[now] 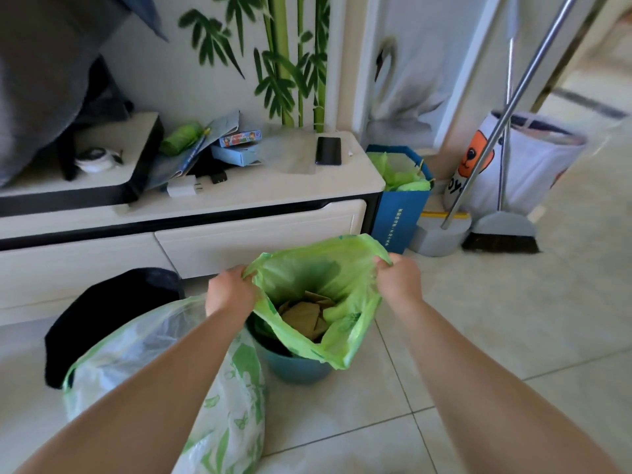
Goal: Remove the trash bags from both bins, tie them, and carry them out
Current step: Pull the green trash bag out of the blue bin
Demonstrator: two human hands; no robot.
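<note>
sitting at the far left on the tile floor [478, 319], a black bin [113, 302] stands against the low white cabinet [239, 203]. just in front of it a translucent white bag [147, 357] with green prints lies slumped on the tiles, its right side just beside the blue bin [294, 367]. the left forearm crosses over it. the left hand [231, 292] shows its back, with the fingers curled close together and bunching the left edge of the green trash bag [328, 268] in a fist. the fingertips themselves are tucked out of sight behind the film. the green trash bag's mouth is pulled wide open between the two hands, its rim lifted above the blue bin while its lower part sits down inside that bin. brown paper scraps [304, 316] lie at the bottom of the bag. behind it, on the cabinet top, a dark phone [328, 150] lies flat. the right hand [398, 277] grips the right edge of the rim the same way, fingers curled close together round gathered film. further right a blue paper bag [398, 217] lined with green film stands at the cabinet's end, then a grey broom [501, 234] and a white tote [533, 165] with an orange bear print.
</note>
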